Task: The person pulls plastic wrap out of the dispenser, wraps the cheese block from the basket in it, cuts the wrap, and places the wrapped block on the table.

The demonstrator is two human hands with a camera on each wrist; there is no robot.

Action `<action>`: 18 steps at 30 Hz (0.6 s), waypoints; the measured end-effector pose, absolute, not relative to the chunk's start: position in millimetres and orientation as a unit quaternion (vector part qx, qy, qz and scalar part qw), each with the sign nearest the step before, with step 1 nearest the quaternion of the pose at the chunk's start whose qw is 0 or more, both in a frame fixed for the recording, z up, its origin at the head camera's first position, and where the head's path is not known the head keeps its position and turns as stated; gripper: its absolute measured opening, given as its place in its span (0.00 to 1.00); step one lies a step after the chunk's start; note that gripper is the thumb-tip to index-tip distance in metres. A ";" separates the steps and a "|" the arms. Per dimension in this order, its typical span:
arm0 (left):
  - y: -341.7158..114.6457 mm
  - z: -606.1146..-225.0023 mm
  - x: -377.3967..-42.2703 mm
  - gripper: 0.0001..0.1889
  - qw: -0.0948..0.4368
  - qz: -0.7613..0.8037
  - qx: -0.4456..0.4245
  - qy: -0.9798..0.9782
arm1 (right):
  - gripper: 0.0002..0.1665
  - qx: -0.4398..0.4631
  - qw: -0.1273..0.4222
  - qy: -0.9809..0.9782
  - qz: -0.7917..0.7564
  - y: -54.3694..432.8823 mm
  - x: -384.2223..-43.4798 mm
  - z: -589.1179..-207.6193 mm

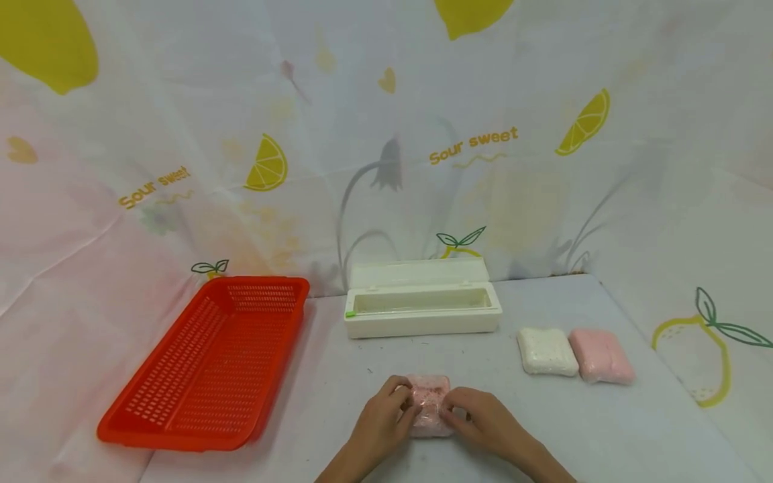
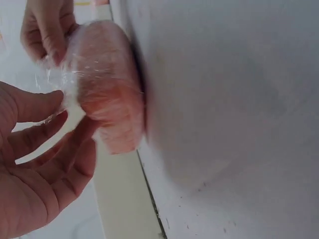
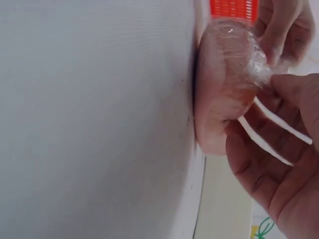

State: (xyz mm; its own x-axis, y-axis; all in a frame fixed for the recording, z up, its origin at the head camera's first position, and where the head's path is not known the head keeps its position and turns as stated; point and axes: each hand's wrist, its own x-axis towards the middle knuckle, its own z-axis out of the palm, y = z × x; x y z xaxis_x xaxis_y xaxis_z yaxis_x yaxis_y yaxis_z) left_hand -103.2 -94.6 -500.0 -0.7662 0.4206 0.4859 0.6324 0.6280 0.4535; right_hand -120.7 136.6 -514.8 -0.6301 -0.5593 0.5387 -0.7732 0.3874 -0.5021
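A soft-looking pink block (image 1: 430, 406) lies on the table between both hands, wrapped in clear plastic film. My left hand (image 1: 385, 414) is at its left side, and in the left wrist view thumb and index finger pinch a gathered edge of the plastic film (image 2: 71, 78). Opposite it, my right hand (image 1: 484, 421) pinches the film between thumb and fingers, as the right wrist view shows. Other fingers of each hand touch the block's far end. The film looks bunched and shiny on top of the block.
A red plastic basket (image 1: 274, 396) stands at the left. Behind the hands is a long white box (image 1: 423, 325) with its lid raised. To the right, a white wrapped block (image 1: 546, 352) sits beside another pink wrapped block (image 1: 602, 355). A lemon-print cloth (image 1: 362, 100) hangs behind the table.
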 end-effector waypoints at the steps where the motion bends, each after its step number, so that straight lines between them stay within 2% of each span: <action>1: -93.9 -501.2 -105.5 0.11 0.170 -0.295 -0.292 -0.894 | 0.09 0.390 0.138 -0.829 0.377 134.5 -121.7 -515.1; 6: -95.1 -507.7 -113.0 0.19 0.185 -0.181 -0.304 -0.917 | 0.19 0.352 0.170 -0.865 0.314 127.7 -126.9 -518.3; 9: -97.6 -509.6 -115.9 0.16 0.185 -0.164 -0.350 -0.904 | 0.24 0.368 0.189 -0.861 0.295 127.9 -129.6 -517.9; 14: -105.9 -508.9 -117.7 0.06 0.144 -0.165 -0.430 -0.876 | 0.15 0.439 0.161 -0.821 0.328 131.5 -129.0 -515.5; 18: -114.2 -506.2 -117.4 0.07 0.101 -0.159 -0.463 -0.866 | 0.12 0.473 0.133 -0.814 0.309 138.3 -126.9 -513.9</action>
State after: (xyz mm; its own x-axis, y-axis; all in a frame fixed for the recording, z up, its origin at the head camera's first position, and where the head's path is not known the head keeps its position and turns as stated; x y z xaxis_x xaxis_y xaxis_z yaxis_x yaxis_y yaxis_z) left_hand -117.4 -114.2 -506.2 -0.5516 0.7691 0.3228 0.8336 0.5215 0.1820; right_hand -126.9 138.3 -513.9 -0.5169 -0.6877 0.5097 -0.8527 0.3611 -0.3775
